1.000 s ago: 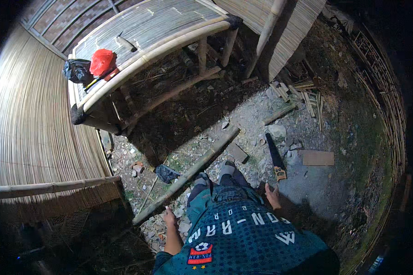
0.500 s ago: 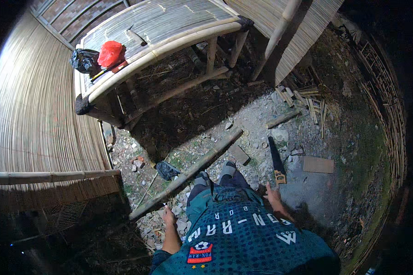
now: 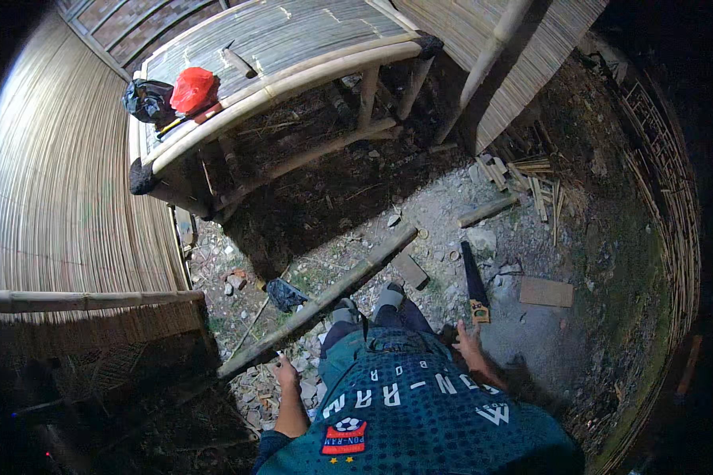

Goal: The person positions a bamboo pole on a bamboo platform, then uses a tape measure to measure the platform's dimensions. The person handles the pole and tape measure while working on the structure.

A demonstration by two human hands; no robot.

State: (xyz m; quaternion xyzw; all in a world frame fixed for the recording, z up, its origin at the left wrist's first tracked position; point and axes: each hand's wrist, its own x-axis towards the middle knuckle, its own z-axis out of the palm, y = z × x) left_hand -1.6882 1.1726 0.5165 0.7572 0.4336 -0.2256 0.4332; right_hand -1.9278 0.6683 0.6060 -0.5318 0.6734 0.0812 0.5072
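Observation:
My left hand [image 3: 286, 372] hangs beside the lower left end of a long bamboo pole [image 3: 337, 297] lying slantwise on the gravel. Its fingers are closed around something small with a whitish tip, too small to name. Toward the right, my right hand [image 3: 468, 345] is empty, its fingers apart, just short of the yellowish handle of a hand saw [image 3: 474, 279]. The saw lies on the ground, its dark blade pointing away from me. Between pole and saw rests a short block [image 3: 409, 270], and a flat brown board [image 3: 547, 291] lies right of the saw.
Ahead stands a bamboo platform [image 3: 293, 77] bearing a red plastic bag [image 3: 193, 90], a black bag [image 3: 147, 100] and a hammer [image 3: 238, 61]. Another dark bag [image 3: 286, 294] touches the ground by the pole. Cut bamboo pieces [image 3: 523, 178] lie scattered at far right. A bamboo-slat wall [image 3: 63, 182] rises on the left.
My view has shifted slightly. My left hand sits a little farther left and lower, and my right hand is slightly lower. The pole, saw and bags have stayed in place.

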